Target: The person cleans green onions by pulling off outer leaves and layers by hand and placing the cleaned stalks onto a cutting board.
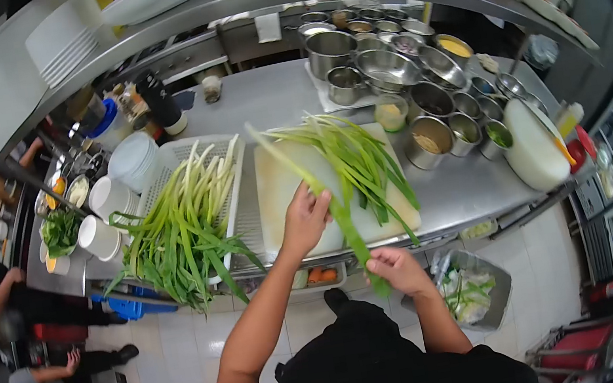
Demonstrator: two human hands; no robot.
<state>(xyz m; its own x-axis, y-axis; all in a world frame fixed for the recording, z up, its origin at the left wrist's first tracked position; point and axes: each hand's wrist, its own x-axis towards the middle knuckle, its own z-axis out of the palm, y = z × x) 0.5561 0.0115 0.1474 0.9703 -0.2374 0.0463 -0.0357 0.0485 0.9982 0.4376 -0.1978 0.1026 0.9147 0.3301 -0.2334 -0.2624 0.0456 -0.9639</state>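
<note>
A long green onion (344,221) slants down across the front of the cutting board, its pale end pointing up and left. My left hand (306,220) is closed round its middle. The leafy lower end is pinched in the fingers of my right hand (399,270), past the counter's front edge. Behind them, a loose bunch of green onions (353,158) lies on the white cutting board (279,220). To the left, a white perforated tray (234,172) holds a bigger pile of green onions (179,224), whose leaves hang over the front edge.
Metal pots (427,142) and bowls crowd the counter's right side. White tubs (99,237) stand at the left. A grey bin (500,297) with vegetable scraps sits on the floor at right. A metal shelf (237,3) spans above. Two people are at the left.
</note>
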